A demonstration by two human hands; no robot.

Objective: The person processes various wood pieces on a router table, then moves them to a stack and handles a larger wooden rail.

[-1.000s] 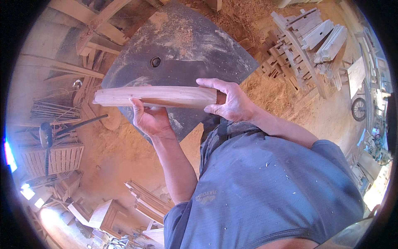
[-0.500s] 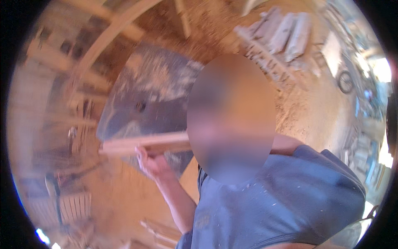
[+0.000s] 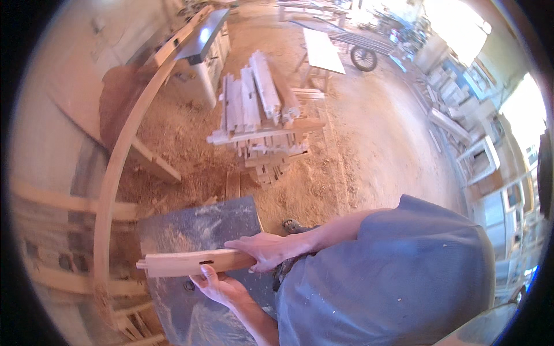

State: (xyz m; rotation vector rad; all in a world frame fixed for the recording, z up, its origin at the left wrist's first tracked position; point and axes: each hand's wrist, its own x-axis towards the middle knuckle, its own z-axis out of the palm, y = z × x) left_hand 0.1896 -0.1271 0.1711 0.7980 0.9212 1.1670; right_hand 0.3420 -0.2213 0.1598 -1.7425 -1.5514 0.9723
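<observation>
A pale wooden rail [image 3: 184, 263] with a dark slot in its face and a stepped tenon at its left end lies across both my hands. My right hand [image 3: 264, 249] grips its right end, fingers over the top edge. Lower down, my left hand [image 3: 221, 287] supports the rail from the near side, thumb against it close to the slot and some fingers hidden underneath. Below the rail is a dark, dusty tabletop [image 3: 202, 222], scattered with sawdust.
A stack of slotted timber pieces [image 3: 259, 115] stands ahead on the sawdust-covered floor. A long wooden beam [image 3: 112, 190] runs along the left. Farther off are a white-topped table [image 3: 323, 52] and a wheeled cart [image 3: 363, 57]; wooden frames [image 3: 479, 158] line the right side.
The view has swung, bringing the timber stack nearer the centre. The rail now shows its slotted face. My right hand, hidden before, is visible on its end; my left hand still holds it.
</observation>
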